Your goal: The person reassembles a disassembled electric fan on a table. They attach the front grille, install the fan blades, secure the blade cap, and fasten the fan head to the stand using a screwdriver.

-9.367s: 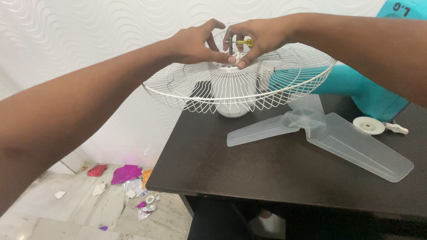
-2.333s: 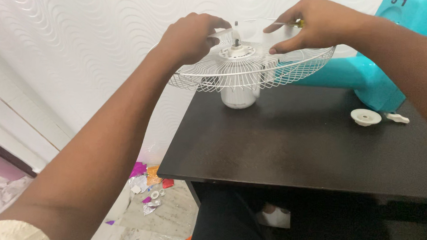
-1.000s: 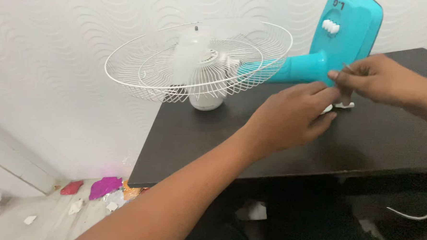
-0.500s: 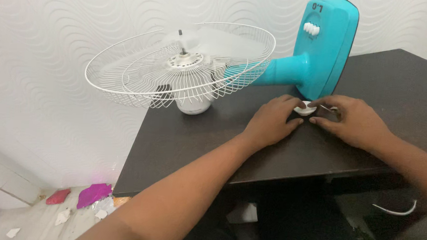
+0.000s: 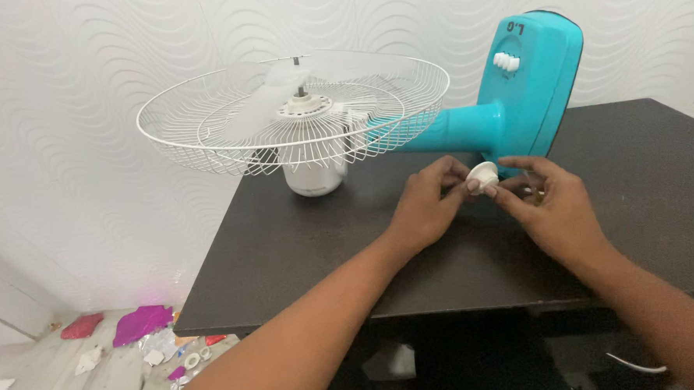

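White round cap (image 5: 482,176) was up off the dark table (image 5: 345,242) | pinched btw both hands | L hand (image 5: 427,202) fingertips on its left side | R hand (image 5: 553,204) fingertips on its right | blue fan base (image 5: 523,86) just behind, wire guard (image 5: 288,114) to the left.

Both hands have left the fan guard (image 5: 292,118) — the left hand (image 5: 425,202) and right hand (image 5: 553,204) now lift the white cap (image 5: 482,177) off the table (image 5: 321,248).
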